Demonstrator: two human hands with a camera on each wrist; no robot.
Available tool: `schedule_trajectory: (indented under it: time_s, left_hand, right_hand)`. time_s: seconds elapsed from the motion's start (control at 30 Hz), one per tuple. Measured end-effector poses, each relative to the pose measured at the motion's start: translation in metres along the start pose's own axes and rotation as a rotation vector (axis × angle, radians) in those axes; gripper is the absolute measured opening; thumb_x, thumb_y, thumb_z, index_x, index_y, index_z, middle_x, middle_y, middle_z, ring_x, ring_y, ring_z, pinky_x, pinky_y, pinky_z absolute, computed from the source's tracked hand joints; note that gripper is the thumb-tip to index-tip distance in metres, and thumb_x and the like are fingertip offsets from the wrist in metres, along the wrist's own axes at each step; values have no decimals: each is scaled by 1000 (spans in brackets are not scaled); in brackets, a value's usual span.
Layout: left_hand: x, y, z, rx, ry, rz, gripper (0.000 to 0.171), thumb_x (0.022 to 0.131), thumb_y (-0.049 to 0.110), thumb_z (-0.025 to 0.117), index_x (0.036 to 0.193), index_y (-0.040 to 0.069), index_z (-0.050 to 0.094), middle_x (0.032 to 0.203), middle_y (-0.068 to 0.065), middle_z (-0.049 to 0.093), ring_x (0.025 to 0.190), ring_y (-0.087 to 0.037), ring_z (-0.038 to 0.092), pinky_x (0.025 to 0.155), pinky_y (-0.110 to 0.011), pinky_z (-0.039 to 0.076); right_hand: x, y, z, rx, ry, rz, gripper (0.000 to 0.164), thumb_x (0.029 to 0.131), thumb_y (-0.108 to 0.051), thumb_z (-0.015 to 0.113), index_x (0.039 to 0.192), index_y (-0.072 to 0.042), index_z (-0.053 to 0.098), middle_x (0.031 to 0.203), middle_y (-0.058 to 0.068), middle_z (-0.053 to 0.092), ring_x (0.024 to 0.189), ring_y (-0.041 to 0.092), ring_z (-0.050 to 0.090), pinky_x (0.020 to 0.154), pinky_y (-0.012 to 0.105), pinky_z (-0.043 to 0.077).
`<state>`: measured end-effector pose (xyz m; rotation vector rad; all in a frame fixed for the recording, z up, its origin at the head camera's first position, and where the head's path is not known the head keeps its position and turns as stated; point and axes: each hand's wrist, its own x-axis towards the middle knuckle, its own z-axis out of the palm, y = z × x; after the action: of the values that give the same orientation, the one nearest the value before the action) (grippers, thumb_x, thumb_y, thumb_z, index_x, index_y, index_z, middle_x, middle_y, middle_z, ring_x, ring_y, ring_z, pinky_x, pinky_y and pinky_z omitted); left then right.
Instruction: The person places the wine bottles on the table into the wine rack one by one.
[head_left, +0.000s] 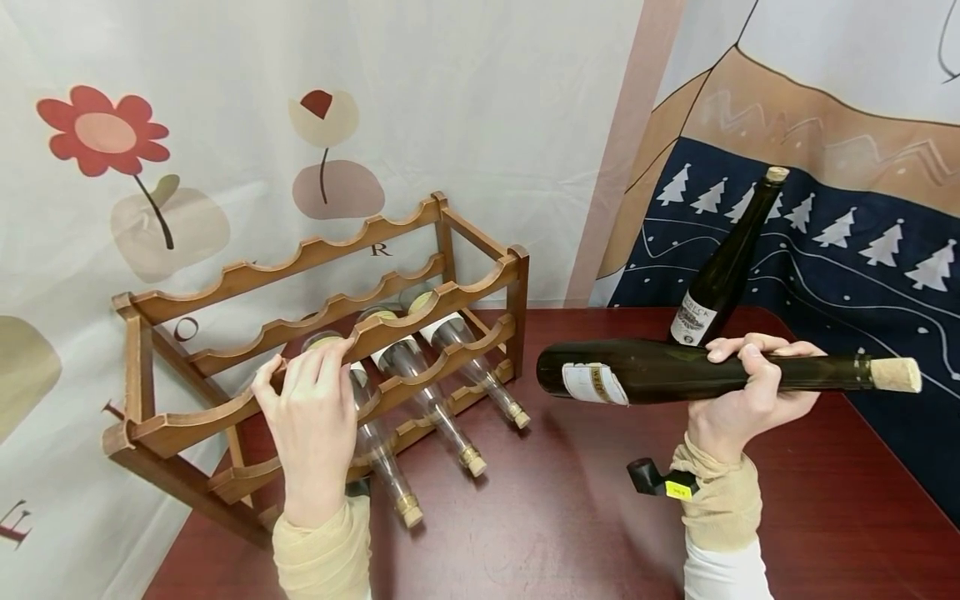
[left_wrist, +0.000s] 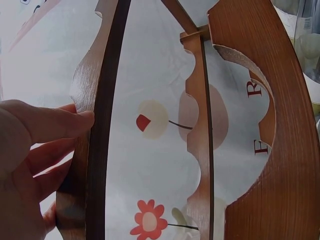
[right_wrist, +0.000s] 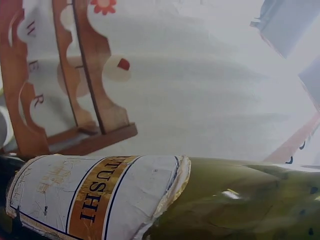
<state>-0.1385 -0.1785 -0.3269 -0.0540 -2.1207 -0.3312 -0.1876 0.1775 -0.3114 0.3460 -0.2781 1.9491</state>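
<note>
My left hand (head_left: 311,417) grips the upper front rail of a wooden wine rack (head_left: 450,298). In the left wrist view, its thumb lies on one side of the rail (left_wrist: 97,100) and its fingers on the other. My right hand (head_left: 750,396) holds a dark green wine bottle (head_left: 652,375) around its shoulder and neck. This bottle lies level in the air, base toward the rack and cork to the right. Its white label (right_wrist: 45,195) with a gold band fills the lower left of the right wrist view.
Three clear corked bottles (head_left: 435,408) lie in the rack's lower row, necks pointing forward. Another dark corked bottle (head_left: 723,279) stands upright at the back right of the red-brown table (head_left: 555,517). Printed curtains (head_left: 495,108) hang behind the rack and table.
</note>
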Motion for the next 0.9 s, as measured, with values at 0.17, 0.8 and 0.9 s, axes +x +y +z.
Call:
schedule_trajectory:
  time_s: [0.17, 0.8, 0.9]
  left_hand:
    - [1, 1, 1, -12, 36, 1, 21, 87, 0, 61, 107, 4, 67, 103, -15, 70, 95, -34, 61, 100, -55, 27]
    - [3, 37, 25, -245, 70, 211, 41, 96, 34, 50, 119, 1, 61, 119, -18, 63, 108, -37, 57, 96, -47, 43]
    - [0, 50, 35, -281, 21, 274, 48, 92, 39, 56, 123, 3, 58, 123, -17, 61, 109, -35, 58, 96, -47, 45]
  right_hand:
    - [0, -3, 2, 18, 7, 41, 21, 66, 16, 51, 82, 6, 41, 52, 17, 44, 33, 27, 41, 36, 30, 40]
    - [-8, -12, 8, 121, 36, 283, 19, 79, 18, 37, 80, 0, 41, 55, 17, 48, 38, 28, 46, 41, 33, 44]
    - [-10, -11, 8, 141, 37, 318, 19, 79, 18, 37, 81, 0, 41, 55, 16, 46, 38, 29, 45, 42, 35, 45]
